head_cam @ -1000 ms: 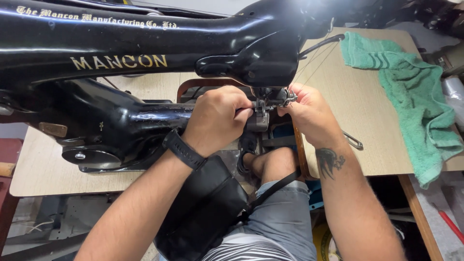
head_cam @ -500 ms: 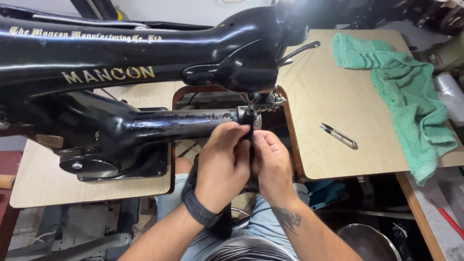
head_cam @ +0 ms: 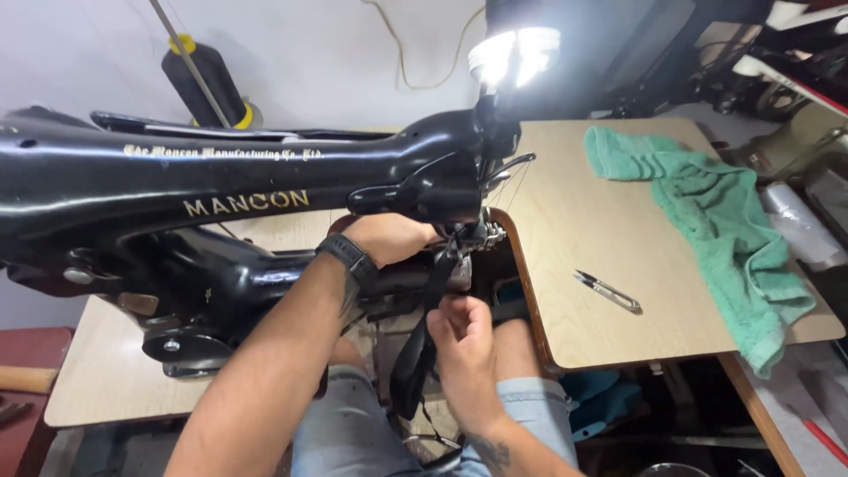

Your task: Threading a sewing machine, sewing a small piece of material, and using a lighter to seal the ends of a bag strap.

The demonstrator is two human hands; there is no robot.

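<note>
In the head view, a large black cast-iron sewing machine (head_cam: 221, 203) with gold lettering stretches across a pale wooden surface (head_cam: 609, 238). The left hand (head_cam: 389, 238), with a black watch (head_cam: 349, 256) on its wrist, rests up by the needle end of the machine arm; its fingers curl out of sight behind the head, so I cannot tell how far they close or on what. Just below, the right hand (head_cam: 464, 340) has its fingers pinched together on a black webbing strap (head_cam: 424, 336) that hangs down from under the needle area to the person's lap.

On the surface to the right lie small silver thread snips (head_cam: 608, 291), and farther right a crumpled green towel (head_cam: 724, 221) drapes over the edge. A lit lamp (head_cam: 512, 49) glares above the machine head, and a black thread cone (head_cam: 205, 84) stands behind the arm.
</note>
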